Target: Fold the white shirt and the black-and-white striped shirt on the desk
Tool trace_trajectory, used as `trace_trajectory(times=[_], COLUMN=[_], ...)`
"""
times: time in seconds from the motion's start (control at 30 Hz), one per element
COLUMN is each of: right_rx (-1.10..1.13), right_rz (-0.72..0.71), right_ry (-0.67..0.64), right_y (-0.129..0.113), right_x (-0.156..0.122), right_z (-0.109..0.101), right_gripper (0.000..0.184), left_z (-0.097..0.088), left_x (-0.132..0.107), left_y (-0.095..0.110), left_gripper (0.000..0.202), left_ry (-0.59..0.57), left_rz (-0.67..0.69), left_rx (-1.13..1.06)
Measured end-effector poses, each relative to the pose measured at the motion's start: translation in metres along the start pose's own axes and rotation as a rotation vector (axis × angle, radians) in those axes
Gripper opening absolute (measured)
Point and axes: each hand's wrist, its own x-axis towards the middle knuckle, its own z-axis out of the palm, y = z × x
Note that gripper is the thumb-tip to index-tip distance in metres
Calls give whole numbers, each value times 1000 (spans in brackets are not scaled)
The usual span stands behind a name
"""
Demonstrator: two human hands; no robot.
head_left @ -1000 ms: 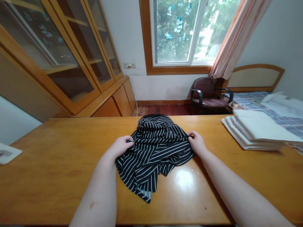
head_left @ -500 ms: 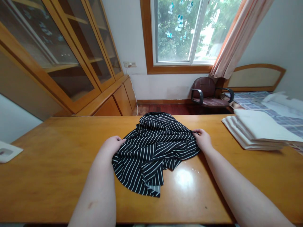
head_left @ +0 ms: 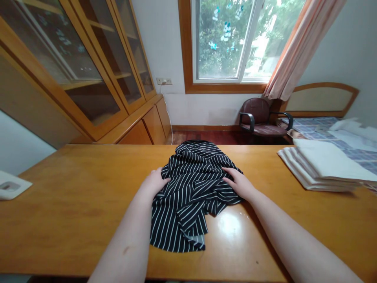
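Note:
A black garment with thin white stripes [head_left: 188, 188] lies crumpled on the wooden table [head_left: 73, 220], its kind unclear from the folds. My left hand [head_left: 154, 182] rests against its left edge, thumb over the cloth and apart from the fingers, whose tips are partly hidden. On the right side of the garment lies my right hand [head_left: 241, 185], with thumb and fingers spread over the folds. At the near end, a corner of the hem is turned back and shows a pale underside.
Folded white cloths [head_left: 326, 165] are stacked on the table's right side. A white object [head_left: 13, 186] sits at the left edge. Beyond the table are a glass-fronted cabinet [head_left: 97, 122], an armchair [head_left: 256, 116] and a bed [head_left: 321, 124] with a checked cover.
Both hands have moved inward from the garment's side edges, and their pinched fingers have spread onto the cloth. The garment's sides are drawn closer together. The view has shifted slightly.

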Motion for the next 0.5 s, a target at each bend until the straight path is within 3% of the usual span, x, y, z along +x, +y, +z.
trace_trajectory(times=[0.1, 0.27, 0.37, 0.43, 0.5], right_rx=[179, 668, 878, 901, 826], right_rz=[32, 30, 23, 83, 172], right_ry=[-101, -193, -302, -334, -288], right_y=[-5, -21, -38, -47, -51], right_x=[-2, -9, -15, -16, -15], right_z=[4, 2, 5, 11, 18], right_gripper=[50, 64, 66, 55, 38], left_z=[4, 19, 28, 32, 34], left_x=[-8, -37, -57, -67, -72], left_y=[17, 57, 79, 88, 92], left_gripper=[45, 46, 46, 49, 53], left_ry=[-62, -58, -215, -346, -477], left_rz=[177, 543, 832, 978, 1038], left_rx=[-161, -420, -373, -305, -294])
